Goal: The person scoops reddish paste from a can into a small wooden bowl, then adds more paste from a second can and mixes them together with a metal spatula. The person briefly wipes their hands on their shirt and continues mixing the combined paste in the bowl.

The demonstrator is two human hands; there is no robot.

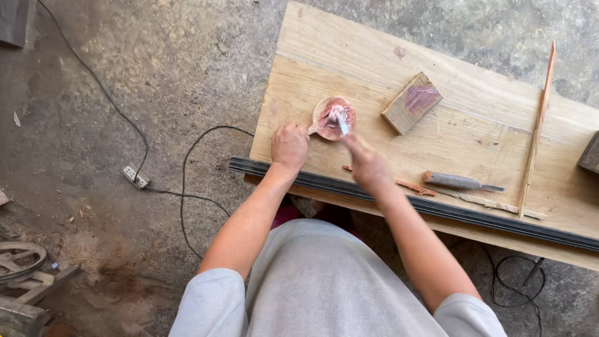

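Two bare hands work at the near edge of a pale wooden board [474,131]. The left hand [289,145] lies knuckles up with its fingers pressed against the rim of a small round dish [332,117] holding pinkish-red paste, touching it rather than closed round it. The right hand [367,165] is blurred; it is pinched on a thin pale stick [342,125] whose tip dips into the paste. How tightly the fingers close cannot be made out through the blur.

The dish sits on the board's left part, just beyond both hands. To its right, apart from it, lies a small wooden block [411,103] smeared with the same reddish colour. Nearer the person, right of the right hand, rest a reddish sliver [415,186] and a tool with a grey handle and dark blade [460,181]. A long thin wooden strip [537,128] runs slantwise across the board's right end, and a pale offcut [493,203] lies near its lower end.

A dark metal rail [437,206] lines the board's near edge, passing under both wrists. At the far right a dark block [591,153] is cut off by the frame. On the concrete floor [156,75], a black cable [187,181] loops to a white power strip [135,176]; at the lower left, a metal wheel [19,257] is only partly seen. The grey shirt [318,287] hides whatever stands beneath the board.
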